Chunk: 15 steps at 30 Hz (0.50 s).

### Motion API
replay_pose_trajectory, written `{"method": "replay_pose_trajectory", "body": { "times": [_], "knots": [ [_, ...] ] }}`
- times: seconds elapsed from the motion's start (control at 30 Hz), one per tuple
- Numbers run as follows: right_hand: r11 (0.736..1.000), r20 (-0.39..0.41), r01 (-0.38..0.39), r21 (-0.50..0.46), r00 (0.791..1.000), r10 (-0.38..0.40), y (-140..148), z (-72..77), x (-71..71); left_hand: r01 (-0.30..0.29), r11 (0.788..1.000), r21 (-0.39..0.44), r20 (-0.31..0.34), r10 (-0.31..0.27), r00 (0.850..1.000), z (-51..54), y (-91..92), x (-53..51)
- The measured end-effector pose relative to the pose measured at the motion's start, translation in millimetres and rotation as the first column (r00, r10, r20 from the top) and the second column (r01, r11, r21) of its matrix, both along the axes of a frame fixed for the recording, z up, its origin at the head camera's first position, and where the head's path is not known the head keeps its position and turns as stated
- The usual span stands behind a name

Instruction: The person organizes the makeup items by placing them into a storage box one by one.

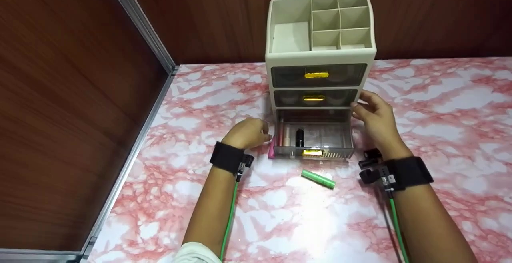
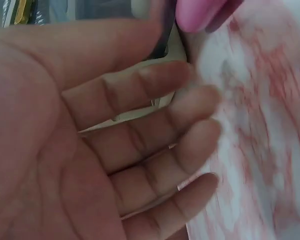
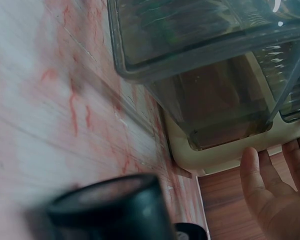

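Observation:
A cream desktop organizer (image 1: 320, 58) stands upright with its bottom clear drawer (image 1: 334, 135) pulled out. Inside that drawer lie a black tube (image 1: 300, 138) and a pale beige tube (image 1: 287, 136). My left hand (image 1: 249, 132) is beside the drawer's left side, its fingers loosely extended and holding nothing in the left wrist view. Close to it is a pink object (image 2: 197, 14), partly cut off there. My right hand (image 1: 378, 121) touches the organizer's right side, the thumb at the front edge and the other fingers along the side wall.
A green tube (image 1: 318, 179) lies on the marbled table in front of the drawer. Black cylindrical items (image 1: 372, 154) are near my right wrist; one black cylinder (image 3: 112, 210) looms large in the right wrist view. Brown panels (image 1: 80, 95) border the back and left.

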State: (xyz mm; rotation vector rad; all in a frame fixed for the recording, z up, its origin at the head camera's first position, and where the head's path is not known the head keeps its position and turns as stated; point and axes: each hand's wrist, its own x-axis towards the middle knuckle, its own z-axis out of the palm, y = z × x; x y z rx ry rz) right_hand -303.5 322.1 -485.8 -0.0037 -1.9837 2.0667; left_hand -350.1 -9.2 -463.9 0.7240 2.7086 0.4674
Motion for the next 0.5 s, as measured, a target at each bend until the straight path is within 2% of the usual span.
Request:
{"method": "replay_pose_trajectory", "body": {
  "times": [0.2, 0.5],
  "knots": [
    [1.0, -0.008, 0.003, -0.019, 1.0, -0.003, 0.4, 0.6, -0.8, 0.023, 0.999, -0.041, 0.01, -0.023, 1.0, -2.6, 7.2, 2.3],
    [0.999, 0.022, 0.026, 0.027, 0.999, -0.027, -0.8, 0.3, -1.0, 0.017, 0.999, -0.029, 0.069, -0.015, 0.997, -6.7, 8.1, 3.6]
  ]
}}
